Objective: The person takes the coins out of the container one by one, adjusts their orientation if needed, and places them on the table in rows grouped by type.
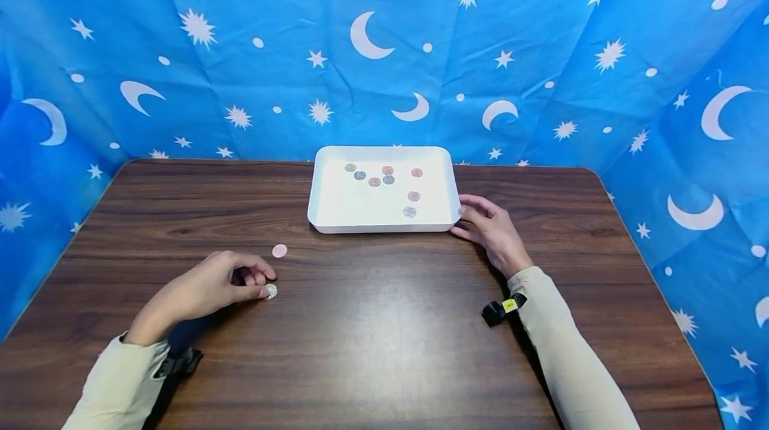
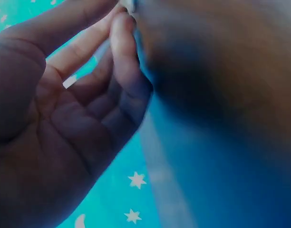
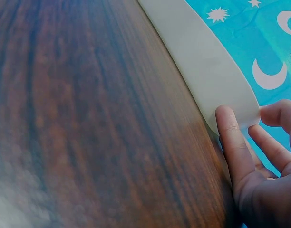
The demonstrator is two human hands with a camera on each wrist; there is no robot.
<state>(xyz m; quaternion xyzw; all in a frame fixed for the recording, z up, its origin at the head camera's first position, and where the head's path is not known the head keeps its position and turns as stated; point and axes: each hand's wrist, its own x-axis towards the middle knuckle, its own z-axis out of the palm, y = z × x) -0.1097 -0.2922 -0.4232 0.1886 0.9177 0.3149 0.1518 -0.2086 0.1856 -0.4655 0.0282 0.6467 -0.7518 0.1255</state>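
A tray point(image 1: 324, 213) sits on the tabletop point(image 1: 384, 350) at the far middle, just before the backdrop point(image 1: 384, 49) that stands behind and to both sides. Eight coins point(image 1: 387, 179) lie in the tray, most toward its far side, two nearer its right near corner. The right hand point(image 1: 492, 226) rests at the tray's near right corner, touching its wall. The left hand point(image 1: 210, 286) lies on the tabletop well to the near left, with one coin point(image 1: 272, 291) at its fingertips and another loose coin point(image 1: 279, 251) just beyond, toward the tray.
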